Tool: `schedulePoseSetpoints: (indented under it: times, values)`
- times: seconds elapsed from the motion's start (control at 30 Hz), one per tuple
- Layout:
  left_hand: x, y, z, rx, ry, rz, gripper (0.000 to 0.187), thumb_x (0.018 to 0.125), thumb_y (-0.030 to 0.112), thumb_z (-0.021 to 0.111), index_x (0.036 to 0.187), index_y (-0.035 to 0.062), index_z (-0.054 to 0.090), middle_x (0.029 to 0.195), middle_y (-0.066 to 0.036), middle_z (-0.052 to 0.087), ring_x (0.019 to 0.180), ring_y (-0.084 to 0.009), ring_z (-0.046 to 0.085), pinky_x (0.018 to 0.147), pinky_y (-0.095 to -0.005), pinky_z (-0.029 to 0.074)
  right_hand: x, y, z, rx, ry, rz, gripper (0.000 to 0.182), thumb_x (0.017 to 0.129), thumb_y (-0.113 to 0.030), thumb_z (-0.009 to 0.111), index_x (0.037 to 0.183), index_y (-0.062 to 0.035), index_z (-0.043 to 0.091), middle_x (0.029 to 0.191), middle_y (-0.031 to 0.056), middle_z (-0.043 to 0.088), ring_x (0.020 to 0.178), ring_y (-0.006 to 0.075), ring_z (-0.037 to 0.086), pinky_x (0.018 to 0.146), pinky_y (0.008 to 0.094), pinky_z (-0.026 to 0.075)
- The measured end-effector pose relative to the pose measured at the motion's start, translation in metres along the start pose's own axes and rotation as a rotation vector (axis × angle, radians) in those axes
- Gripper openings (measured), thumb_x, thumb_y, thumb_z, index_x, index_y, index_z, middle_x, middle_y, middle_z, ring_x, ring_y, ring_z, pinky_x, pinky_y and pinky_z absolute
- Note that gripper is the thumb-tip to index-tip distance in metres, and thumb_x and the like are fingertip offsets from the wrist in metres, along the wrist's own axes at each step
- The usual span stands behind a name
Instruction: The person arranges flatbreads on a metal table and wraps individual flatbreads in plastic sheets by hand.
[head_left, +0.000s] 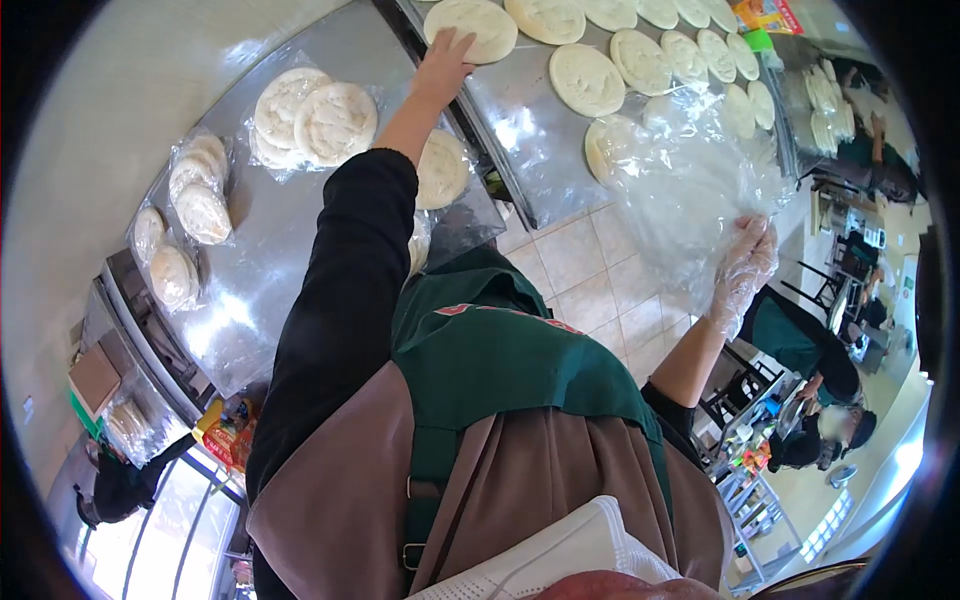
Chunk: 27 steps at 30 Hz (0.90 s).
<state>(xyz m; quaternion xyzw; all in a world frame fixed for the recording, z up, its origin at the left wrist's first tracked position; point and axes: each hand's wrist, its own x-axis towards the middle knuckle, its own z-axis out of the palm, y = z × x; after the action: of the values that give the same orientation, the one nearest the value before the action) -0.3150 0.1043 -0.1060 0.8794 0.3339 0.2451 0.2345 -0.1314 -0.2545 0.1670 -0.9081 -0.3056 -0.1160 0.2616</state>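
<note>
My left hand (450,60) reaches to the far edge of the metal table, its fingers spread over a round, pale flatbread (485,32). Whether the thumb goes under the bread is not clear. In a clear glove, my right hand (745,262) is closed on a transparent plastic bag (680,190), which hangs spread out over the table's near edge. Partly behind the bag lies another flatbread (598,150). More loose flatbreads (587,80) lie in rows beyond it. Beneath my left forearm is a flatbread in plastic (440,170).
Bagged flatbreads (335,122) lie on the left metal table (250,235), with more bagged stacks (203,190) farther left. A gap separates the two tables. Tiled floor (585,255) shows between them and me. Other people (800,350) work at the right.
</note>
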Motion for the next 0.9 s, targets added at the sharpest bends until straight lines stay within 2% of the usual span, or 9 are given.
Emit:
schedulePoseSetpoints:
  times: [0.1, 0.27, 0.33, 0.47, 0.53, 0.7, 0.77, 0.87, 0.9]
  values:
    - [0.005, 0.007, -0.007, -0.101, 0.038, 0.041, 0.066, 0.077, 0.029, 0.069, 0.135, 0.0174, 0.040, 0.139, -0.021, 0.032, 0.127, -0.0388, 0.035, 0.103, -0.0420, 0.035, 0.005, -0.004, 0.006, 0.014, -0.005, -0.023, 0.034, 0.097, -0.025, 0.043, 0.082, 0.0009, 0.058, 0.077, 0.0109, 0.058, 0.067, 0.0225, 0.054, 0.064, 0.0346, 0.042]
    - [-0.016, -0.016, -0.032, -0.141, 0.304, -0.063, 0.058, 0.080, 0.032, 0.067, 0.127, 0.0056, 0.045, 0.126, -0.025, 0.044, 0.113, -0.0389, 0.047, 0.093, -0.0416, 0.042, 0.005, -0.013, 0.011, -0.062, -0.087, -0.102, 0.031, 0.096, -0.024, 0.043, 0.085, -0.0003, 0.060, 0.083, 0.0104, 0.060, 0.068, 0.0216, 0.055, 0.065, 0.0337, 0.042]
    - [-0.049, -0.029, -0.041, -0.113, 0.098, -0.353, 0.053, 0.080, 0.034, 0.065, 0.118, 0.0006, 0.049, 0.114, -0.025, 0.051, 0.104, -0.0396, 0.051, 0.087, -0.0439, 0.044, 0.007, -0.011, 0.016, -0.005, -0.113, -0.118, 0.029, 0.095, -0.023, 0.044, 0.087, -0.0004, 0.060, 0.085, 0.0095, 0.060, 0.070, 0.0207, 0.056, 0.067, 0.0321, 0.043]
    - [-0.120, -0.036, -0.031, 0.096, -0.373, -0.479, 0.052, 0.078, 0.038, 0.066, 0.111, -0.0005, 0.053, 0.109, -0.024, 0.056, 0.103, -0.0392, 0.053, 0.088, -0.0442, 0.045, 0.011, 0.002, 0.024, 0.206, -0.194, -0.335, 0.021, 0.092, -0.017, 0.048, 0.088, -0.0014, 0.061, 0.086, 0.0094, 0.060, 0.077, 0.0193, 0.055, 0.072, 0.0324, 0.043]
    - [-0.139, -0.032, -0.028, 0.177, -0.338, -0.450, 0.053, 0.076, 0.038, 0.068, 0.110, -0.0007, 0.054, 0.108, -0.023, 0.057, 0.102, -0.0387, 0.055, 0.087, -0.0438, 0.045, 0.016, -0.002, 0.024, 0.181, -0.356, -0.207, 0.018, 0.091, -0.013, 0.048, 0.091, -0.0023, 0.062, 0.088, 0.0109, 0.061, 0.081, 0.0209, 0.057, 0.075, 0.0322, 0.043]
    - [-0.137, -0.041, -0.040, 0.164, -0.379, -0.475, 0.047, 0.073, 0.035, 0.071, 0.104, 0.0018, 0.059, 0.101, -0.020, 0.061, 0.094, -0.0347, 0.059, 0.082, -0.0408, 0.047, 0.020, -0.028, 0.020, -0.058, -0.317, -0.298, 0.020, 0.091, -0.016, 0.050, 0.096, -0.0023, 0.063, 0.093, 0.0146, 0.063, 0.086, 0.0268, 0.060, 0.076, 0.0339, 0.045]
    - [-0.123, -0.035, -0.069, -0.201, -0.660, -0.464, 0.052, 0.071, 0.032, 0.073, 0.107, -0.0014, 0.055, 0.100, -0.017, 0.062, 0.092, -0.0317, 0.060, 0.081, -0.0358, 0.047, 0.026, -0.029, 0.014, -0.140, -0.324, -0.349, 0.019, 0.090, -0.014, 0.050, 0.098, -0.0041, 0.064, 0.096, 0.0134, 0.064, 0.090, 0.0257, 0.060, 0.080, 0.0325, 0.045]
    - [-0.128, -0.030, -0.089, -0.529, -0.582, -0.523, 0.038, 0.075, 0.024, 0.071, 0.103, 0.0008, 0.058, 0.095, -0.010, 0.063, 0.082, -0.0193, 0.060, 0.071, -0.0317, 0.047, 0.035, -0.030, 0.007, -0.161, -0.264, -0.348, 0.018, 0.086, -0.011, 0.052, 0.097, -0.0021, 0.063, 0.092, 0.0163, 0.062, 0.086, 0.0305, 0.060, 0.075, 0.0393, 0.046]
    - [-0.130, -0.027, -0.098, -0.526, -0.580, -0.521, 0.038, 0.075, 0.024, 0.071, 0.103, 0.0008, 0.058, 0.095, -0.010, 0.063, 0.082, -0.0193, 0.060, 0.071, -0.0317, 0.047, 0.039, -0.031, 0.004, -0.138, -0.151, -0.534, 0.019, 0.084, -0.007, 0.052, 0.098, -0.0032, 0.063, 0.091, 0.0160, 0.062, 0.085, 0.0316, 0.059, 0.074, 0.0390, 0.046]
